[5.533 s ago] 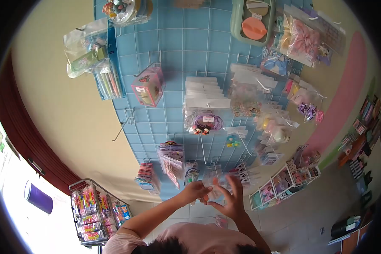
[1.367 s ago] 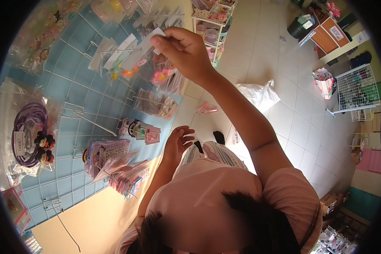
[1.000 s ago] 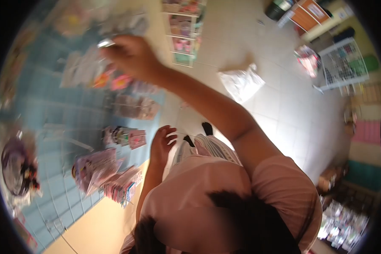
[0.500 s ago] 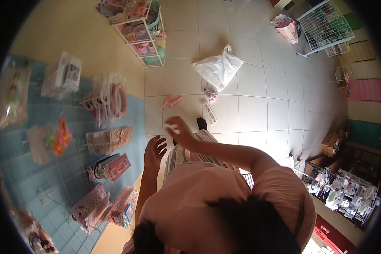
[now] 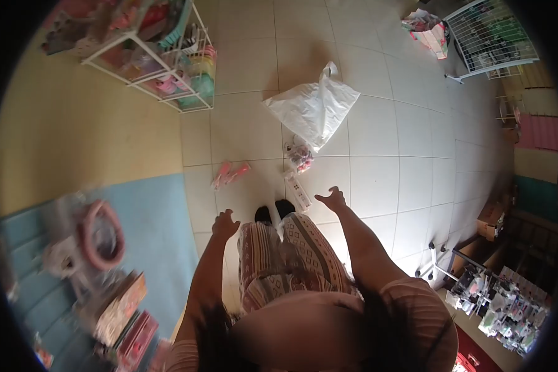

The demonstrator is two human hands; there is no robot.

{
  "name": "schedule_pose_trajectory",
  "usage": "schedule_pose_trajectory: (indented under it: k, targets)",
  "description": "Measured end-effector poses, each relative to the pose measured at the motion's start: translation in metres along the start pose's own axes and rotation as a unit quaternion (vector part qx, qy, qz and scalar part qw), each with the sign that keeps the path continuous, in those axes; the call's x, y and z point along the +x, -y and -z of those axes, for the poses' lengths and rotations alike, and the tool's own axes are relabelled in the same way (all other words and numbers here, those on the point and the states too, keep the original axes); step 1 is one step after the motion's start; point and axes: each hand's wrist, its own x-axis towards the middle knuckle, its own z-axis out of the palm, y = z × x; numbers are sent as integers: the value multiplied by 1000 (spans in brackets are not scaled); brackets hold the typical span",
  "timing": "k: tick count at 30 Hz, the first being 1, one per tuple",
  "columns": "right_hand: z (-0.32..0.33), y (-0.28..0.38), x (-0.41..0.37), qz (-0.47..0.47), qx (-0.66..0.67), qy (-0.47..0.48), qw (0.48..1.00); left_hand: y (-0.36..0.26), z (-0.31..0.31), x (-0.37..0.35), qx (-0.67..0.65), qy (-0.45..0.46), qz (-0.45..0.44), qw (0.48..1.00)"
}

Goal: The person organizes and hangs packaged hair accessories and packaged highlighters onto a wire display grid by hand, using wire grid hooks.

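Observation:
My left hand point(image 5: 225, 224) hangs in the air left of my legs, nothing in it, fingers loosely bent. On the other side, my right hand point(image 5: 332, 199) is also empty, its thumb and fingers apart. Between and beyond them on the tiled floor lie several items. Pink packaged pieces point(image 5: 230, 174) are beyond my left hand. A white strip-like package point(image 5: 299, 192) lies nearest my right hand. Touching its far end is a small clear bag of colourful pieces point(image 5: 301, 159). Farther out rests a white plastic bag point(image 5: 318, 105). Neither hand touches any of these.
A white wire shelf rack point(image 5: 149, 73) with baskets and goods stands by the left wall. Packaged accessories hang on the blue wall grid point(image 5: 161, 204). At right are a display of small hanging goods point(image 5: 508, 304), a cardboard box point(image 5: 493, 214) and a grid stand point(image 5: 490, 37).
My right hand has swung away from the left, out to the right. My left hand stays on the left. The view has shifted, bringing the wall display closer and both feet into sight.

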Motion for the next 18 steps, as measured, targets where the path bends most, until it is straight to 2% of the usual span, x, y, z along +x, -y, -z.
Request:
schedule_pose_trajectory:
  k: [2, 3, 6, 7, 10, 11, 14, 15, 18]
  targets:
    - [-15, 10, 55, 24, 3, -11, 1000, 1, -9, 58, 73, 35, 71, 994]
    - [-21, 20, 84, 25, -14, 10, 1000, 11, -20, 96, 55, 56, 92, 993]
    - [-72, 24, 176, 63, -75, -30, 995, 29, -58, 186, 118, -42, 74, 989]
    - [-89, 24, 211, 64, -85, 24, 994, 36, -69, 216, 121, -56, 67, 989]
    - [-138, 32, 268, 72, -147, -80, 983, 63, -103, 287, 165, -147, 19, 975]
    - [-140, 42, 270, 71, -147, -94, 982, 59, -101, 297, 178, -149, 24, 973]
    - [-168, 28, 303, 116, -87, -116, 983, 64, -127, 322, 175, -192, 7, 966]
    - [-159, 34, 296, 109, -86, -126, 982, 64, -131, 326, 166, -214, -3, 963]
    - [-173, 11, 318, 231, 95, -172, 953, 70, -129, 329, 99, -180, -32, 978]
